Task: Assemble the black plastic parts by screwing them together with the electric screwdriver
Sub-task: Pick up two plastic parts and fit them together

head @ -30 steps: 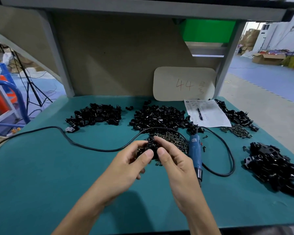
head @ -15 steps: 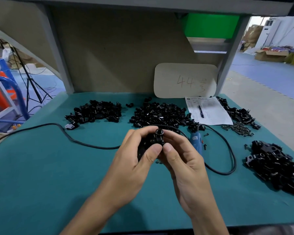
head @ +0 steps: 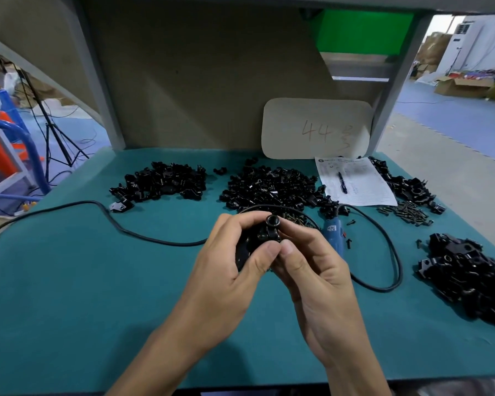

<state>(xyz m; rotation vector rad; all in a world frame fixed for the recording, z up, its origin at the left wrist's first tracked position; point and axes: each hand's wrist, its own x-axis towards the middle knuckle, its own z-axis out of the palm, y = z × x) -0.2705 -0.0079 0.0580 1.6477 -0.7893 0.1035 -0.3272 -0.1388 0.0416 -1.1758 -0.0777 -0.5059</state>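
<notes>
Black plastic parts | lifted clear of worktop since 1 s earlier | left hand curled round them, right hand pinching from 3 o'clock | electric screwdriver lay ungripped at 3 o'clock | judged: parts being fitted, screwing not begun

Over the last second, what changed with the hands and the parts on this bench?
The left hand and right hand raised the black parts toward the camera, and the left hand curled further round them. Nothing was let go. The electric screwdriver stayed lying on the mat, and the part piles did not move.
</notes>
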